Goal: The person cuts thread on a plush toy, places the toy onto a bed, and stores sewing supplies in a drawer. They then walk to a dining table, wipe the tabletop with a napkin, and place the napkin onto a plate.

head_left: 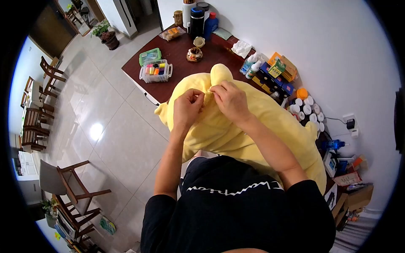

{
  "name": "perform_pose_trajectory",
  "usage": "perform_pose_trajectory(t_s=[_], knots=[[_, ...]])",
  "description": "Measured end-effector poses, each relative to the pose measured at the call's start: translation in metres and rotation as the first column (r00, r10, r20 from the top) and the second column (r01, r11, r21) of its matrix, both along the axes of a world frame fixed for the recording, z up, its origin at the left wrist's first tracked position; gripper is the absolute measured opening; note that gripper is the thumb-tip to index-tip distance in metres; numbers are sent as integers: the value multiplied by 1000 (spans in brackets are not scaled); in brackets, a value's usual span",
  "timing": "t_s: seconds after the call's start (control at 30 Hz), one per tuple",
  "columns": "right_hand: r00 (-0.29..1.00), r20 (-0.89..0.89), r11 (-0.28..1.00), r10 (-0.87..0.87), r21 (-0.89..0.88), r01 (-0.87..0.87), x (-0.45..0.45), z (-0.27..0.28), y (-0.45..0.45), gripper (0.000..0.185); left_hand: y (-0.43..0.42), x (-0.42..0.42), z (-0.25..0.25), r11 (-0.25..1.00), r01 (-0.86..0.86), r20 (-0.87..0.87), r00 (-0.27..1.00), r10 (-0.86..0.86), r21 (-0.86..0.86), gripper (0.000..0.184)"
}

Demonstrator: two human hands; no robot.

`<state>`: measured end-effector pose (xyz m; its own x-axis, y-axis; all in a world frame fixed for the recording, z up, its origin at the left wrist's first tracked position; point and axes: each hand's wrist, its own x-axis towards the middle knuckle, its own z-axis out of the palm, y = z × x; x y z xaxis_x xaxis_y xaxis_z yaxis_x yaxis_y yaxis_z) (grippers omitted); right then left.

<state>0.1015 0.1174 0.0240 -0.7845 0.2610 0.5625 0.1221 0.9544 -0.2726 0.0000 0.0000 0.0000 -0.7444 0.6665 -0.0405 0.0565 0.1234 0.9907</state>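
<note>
A big, soft yellow plush toy (270, 122) with rounded stubs lies over the dark red table and across my lap. My left hand (188, 107) is closed, its fingertips pinching the plush fabric below an upright stub. Just to its right, my right hand (230, 101) is pinched at the same spot, close to the base of the stub. A tiny pale bit shows at the right fingertips, too small to name. The fingertips of both hands nearly meet, and the cloth puckers between them.
On the table (175, 78) stand a clear box of colored thread spools (156, 71), its green-lidded case (150, 56), a small decorated jar (194, 54) and several bottles. Boxes (274, 78) and white-capped jars (310, 109) line the wall. A chair (74, 185) stands at left.
</note>
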Motion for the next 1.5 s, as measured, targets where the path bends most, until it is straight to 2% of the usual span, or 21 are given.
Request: perform_pose_trajectory(t_s=[0.07, 0.1, 0.17, 0.2, 0.27, 0.3, 0.37, 0.43, 0.57, 0.63, 0.7, 0.8, 0.87, 1.0, 1.07, 1.1, 1.33, 1.4, 1.5], knots=[[999, -47, 1000, 18, -21, -19, 1, -2, -2, 12, 0, -6, 8, 995, -20, -82, 997, 12, -93, 14], [999, -32, 1000, 17, -5, -17, 5, -1, 4, 12, 9, -5, 7, 997, -18, -68, 998, 13, -77, 14], [1000, -16, 1000, 16, -21, -16, 5, -2, 3, 12, 13, -12, 10, 995, 36, -201, 978, -54, -91, 14], [1000, -15, 1000, 16, -19, -16, 6, -2, 4, 12, 14, -11, 9, 995, 36, -200, 978, -54, -88, 14], [1000, -9, 999, 2, -36, -2, 6, -4, 3, 11, 15, -11, 9, 998, -3, -318, 948, -17, -60, 13], [1000, -10, 1000, -2, -31, 1, 6, -3, 5, 11, 16, -9, 8, 998, 0, -319, 948, -18, -55, 13], [998, -9, 993, -61, -97, 60, 5, -4, 5, 10, 9, -1, 5, 997, 32, -432, 900, -59, -69, 12], [998, -31, 989, -60, -138, 55, 4, -2, 5, 9, 6, 4, 7, 995, 60, -398, 914, -86, -79, 14], [997, -56, 976, -46, -218, 33, 3, -2, 4, 7, 11, -9, -1, 989, -21, -429, 902, -43, -144, 16], [998, -42, 980, -37, -197, 28, 4, -4, 4, 6, 15, -17, 4, 995, -63, -512, 859, 13, -81, 15], [999, -28, 984, -30, -174, 25, 5, -5, 4, 6, 17, -19, 5, 997, -44, -488, 873, 4, -70, 14], [999, -5, 987, -43, -158, 42, 6, -4, 7, 6, 14, -8, 19, 995, -50, -539, 843, -4, -86, 14], [998, -25, 970, -55, -239, 47, 5, -2, 7, 8, 5, 5, 20, 997, 27, -565, 823, -66, -76, 14], [997, -53, 970, -49, -239, 35, 3, -4, 6, 8, 3, 10, 3, 998, 61, -542, 838, -65, -25, 13], [995, -66, 960, -68, -275, 47, 4, -2, 6, 7, 7, -3, -2, 989, -38, -515, 856, -41, -142, 14], [996, -66, 960, -67, -276, 46, 4, -3, 5, 7, 8, -8, 0, 989, -38, -515, 856, -41, -143, 14], [998, -31, 972, -54, -232, 45, 4, -8, 5, 7, 24, -13, 15, 997, -61, -534, 845, 30, -42, 13], [998, -17, 973, -65, -224, 60, 4, -7, 6, 7, 16, -2, 20, 999, -48, -611, 791, 26, -20, 12], [997, -49, 943, -61, -329, 41, 1, -6, 5, 7, 8, 16, 12, 1000, -3, -630, 776, 13, 16, 10]])
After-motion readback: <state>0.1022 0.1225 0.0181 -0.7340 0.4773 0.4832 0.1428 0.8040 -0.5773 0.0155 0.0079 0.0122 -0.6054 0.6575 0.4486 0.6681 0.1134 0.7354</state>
